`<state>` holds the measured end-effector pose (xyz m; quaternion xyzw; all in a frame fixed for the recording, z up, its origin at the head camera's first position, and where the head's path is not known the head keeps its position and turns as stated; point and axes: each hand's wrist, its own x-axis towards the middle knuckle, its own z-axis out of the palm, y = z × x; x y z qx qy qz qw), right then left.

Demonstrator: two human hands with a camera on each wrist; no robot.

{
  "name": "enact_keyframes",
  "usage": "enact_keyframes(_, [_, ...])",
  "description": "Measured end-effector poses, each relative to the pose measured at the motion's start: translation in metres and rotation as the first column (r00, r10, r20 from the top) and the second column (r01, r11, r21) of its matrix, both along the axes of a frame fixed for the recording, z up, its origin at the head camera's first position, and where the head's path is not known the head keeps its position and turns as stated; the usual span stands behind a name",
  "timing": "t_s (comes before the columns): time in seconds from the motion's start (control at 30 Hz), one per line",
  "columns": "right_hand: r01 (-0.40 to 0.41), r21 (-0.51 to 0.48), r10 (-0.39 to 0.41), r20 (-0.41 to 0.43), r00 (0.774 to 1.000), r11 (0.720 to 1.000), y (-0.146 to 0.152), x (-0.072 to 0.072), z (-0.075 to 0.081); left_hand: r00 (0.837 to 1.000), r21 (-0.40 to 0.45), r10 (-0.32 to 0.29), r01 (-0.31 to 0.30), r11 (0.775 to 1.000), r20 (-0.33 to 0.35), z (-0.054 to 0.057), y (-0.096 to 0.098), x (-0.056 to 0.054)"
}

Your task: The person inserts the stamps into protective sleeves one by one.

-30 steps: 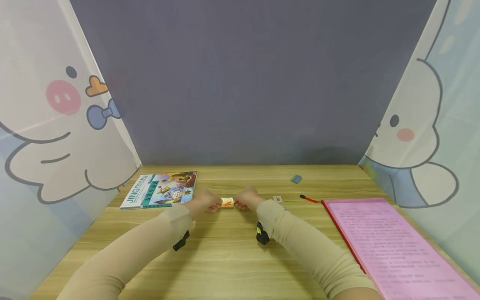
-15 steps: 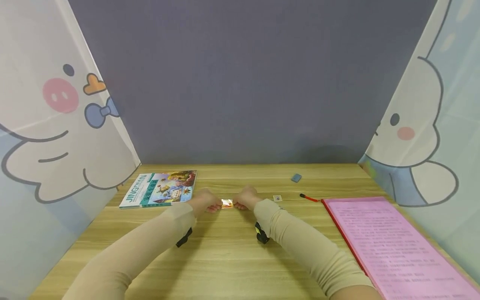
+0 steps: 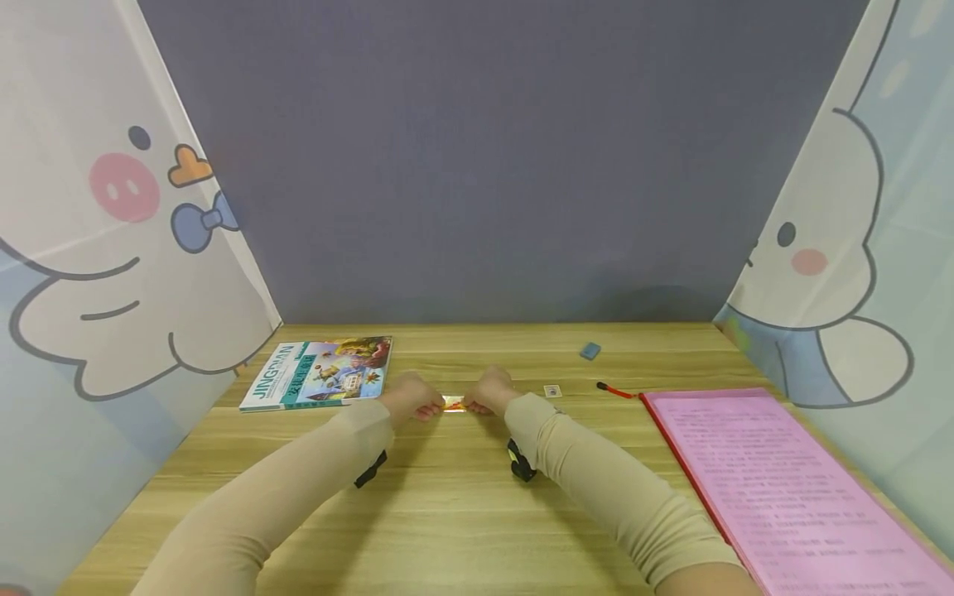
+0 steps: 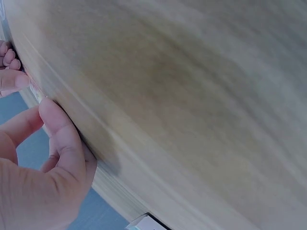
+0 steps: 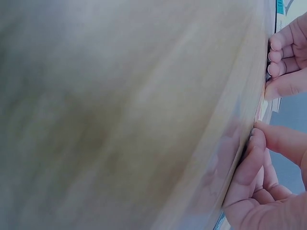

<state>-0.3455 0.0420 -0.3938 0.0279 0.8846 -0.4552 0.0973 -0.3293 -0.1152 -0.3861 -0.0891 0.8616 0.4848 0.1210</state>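
In the head view, a small glossy card [image 3: 454, 404], orange with bright reflections, spans the gap between the two hands, low over the wooden table. My left hand [image 3: 413, 397] pinches its left end between thumb and fingers. The right hand [image 3: 492, 392] pinches the opposite end the same way. From the left wrist, the left hand [image 4: 48, 163] shows thumb and index meeting at the card's edge [image 4: 36, 91]. The right wrist view has the right hand [image 5: 264, 177] with its other fingers curled near the tabletop. Fingertips hide both ends of the card.
A picture book [image 3: 320, 374] lies at the back left. Right of the hands are a small square card [image 3: 552, 391] and a blue-grey block [image 3: 590, 351]. A red cord [image 3: 619, 391] leads to a pink document sleeve [image 3: 782, 480]. A grey panel [image 3: 484, 165] stands behind the table.
The card's glare has shifted, from orange to mostly white and back to orange, and its visible shape is slightly flatter. Both hands stay nearly in place, keeping their pinch.
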Motion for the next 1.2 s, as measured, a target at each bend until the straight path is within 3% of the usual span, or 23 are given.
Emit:
enact_keyframes(0.33, [-0.016, 0.009, 0.016, -0.001, 1.0, 1.0, 0.001, 0.002, 0.002, 1.0, -0.03, 0.001, -0.002, 1.0, -0.005, -0.003, 0.0, -0.006])
enact_keyframes(0.53, [-0.027, -0.001, 0.027, -0.015, 1.0, 1.0, 0.002, 0.002, 0.0, 1.0, -0.03, 0.002, -0.002, 1.0, -0.003, 0.0, -0.001, -0.003])
enact_keyframes(0.73, [-0.037, -0.11, 0.04, 0.033, 0.999, 0.993, 0.007, 0.005, -0.001, 1.0, -0.019, 0.003, -0.003, 1.0, 0.005, -0.002, -0.002, -0.001])
enact_keyframes(0.9, [-0.019, -0.253, 0.047, 0.106, 0.993, 0.967, 0.01, 0.007, 0.0, 1.0, -0.021, 0.002, -0.002, 1.0, 0.013, -0.004, -0.002, 0.001])
enact_keyframes(1.2, [0.023, -0.322, 0.024, 0.142, 0.99, 0.946, 0.012, 0.007, 0.006, 1.0, -0.065, 0.012, -0.011, 0.998, 0.005, -0.002, -0.001, -0.002])
